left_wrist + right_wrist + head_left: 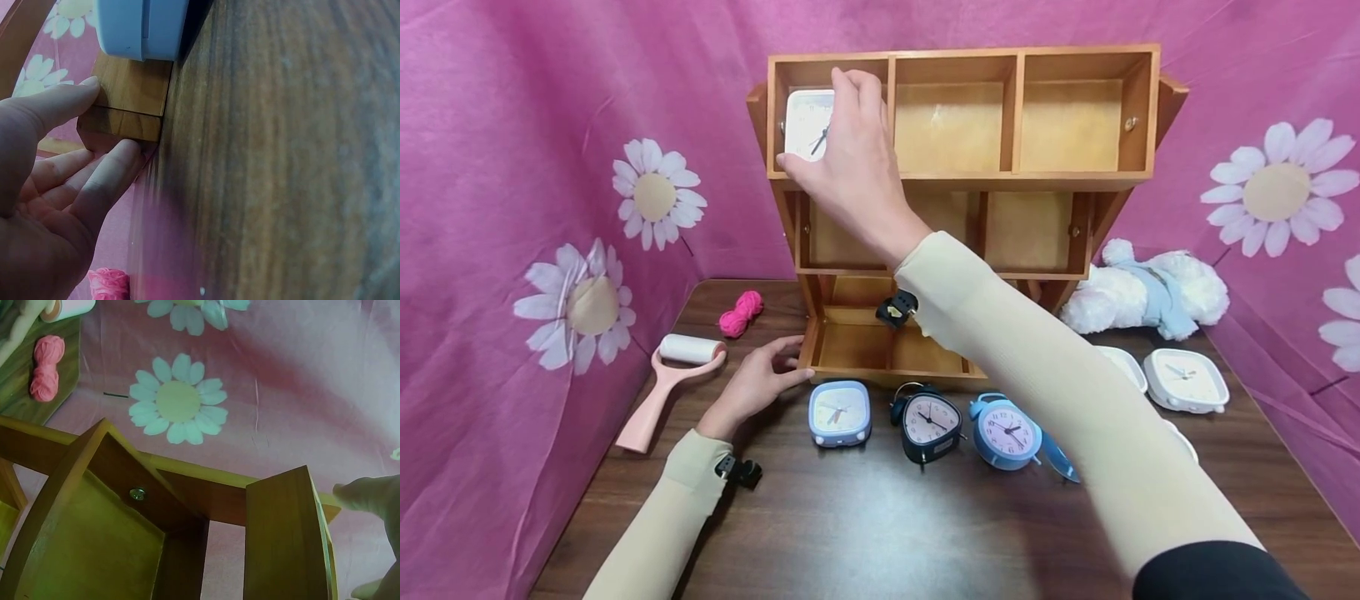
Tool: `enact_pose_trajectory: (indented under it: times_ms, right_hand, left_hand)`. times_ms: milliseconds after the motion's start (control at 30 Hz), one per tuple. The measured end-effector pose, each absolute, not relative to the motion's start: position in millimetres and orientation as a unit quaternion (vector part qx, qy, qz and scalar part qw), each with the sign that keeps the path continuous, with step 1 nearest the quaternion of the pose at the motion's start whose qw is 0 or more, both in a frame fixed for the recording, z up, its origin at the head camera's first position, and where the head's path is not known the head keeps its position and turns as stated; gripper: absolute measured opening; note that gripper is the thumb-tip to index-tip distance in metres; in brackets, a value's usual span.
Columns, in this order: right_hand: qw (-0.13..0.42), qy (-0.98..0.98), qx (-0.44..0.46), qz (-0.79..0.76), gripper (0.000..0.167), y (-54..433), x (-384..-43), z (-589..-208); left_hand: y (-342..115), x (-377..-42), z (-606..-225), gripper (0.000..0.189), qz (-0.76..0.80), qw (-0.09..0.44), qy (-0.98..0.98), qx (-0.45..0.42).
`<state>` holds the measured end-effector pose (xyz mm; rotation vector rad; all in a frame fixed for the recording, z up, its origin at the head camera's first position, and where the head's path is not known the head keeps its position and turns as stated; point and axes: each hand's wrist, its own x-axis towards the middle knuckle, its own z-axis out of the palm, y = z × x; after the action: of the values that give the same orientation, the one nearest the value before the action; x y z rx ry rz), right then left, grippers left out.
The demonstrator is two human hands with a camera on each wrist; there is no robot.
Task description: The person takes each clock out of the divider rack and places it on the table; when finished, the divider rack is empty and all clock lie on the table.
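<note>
At the top left compartment of the wooden shelf, my right hand holds a white square alarm clock between thumb and fingers. The clock's right part is hidden behind the hand. In the right wrist view, only part of the right hand shows at the edge, and the clock is out of sight. My left hand grips the shelf's bottom left corner, thumb on the front and fingers on the side. Just right of that corner stands a blue square alarm clock.
A black alarm clock and a round blue alarm clock stand before the shelf. White clocks and a plush toy lie at right. Pink yarn and a lint roller lie at left.
</note>
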<state>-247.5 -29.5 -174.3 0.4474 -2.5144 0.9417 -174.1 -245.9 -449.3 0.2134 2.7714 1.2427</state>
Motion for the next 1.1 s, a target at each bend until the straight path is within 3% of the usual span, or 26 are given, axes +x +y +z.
enact_pose_trajectory:
  times_ms: [633,1100]
  right_hand:
    - [0.199,-0.942,0.081,0.258,0.123,-46,-250,-170]
    - [0.194,-0.936,0.086,0.280,0.109,-44,-252,-170]
  left_hand:
    - [-246,-173,-449,0.068,0.406,0.049,0.910,0.069]
    - [-245,-173,-448,0.067,0.409,0.050,0.908,0.070]
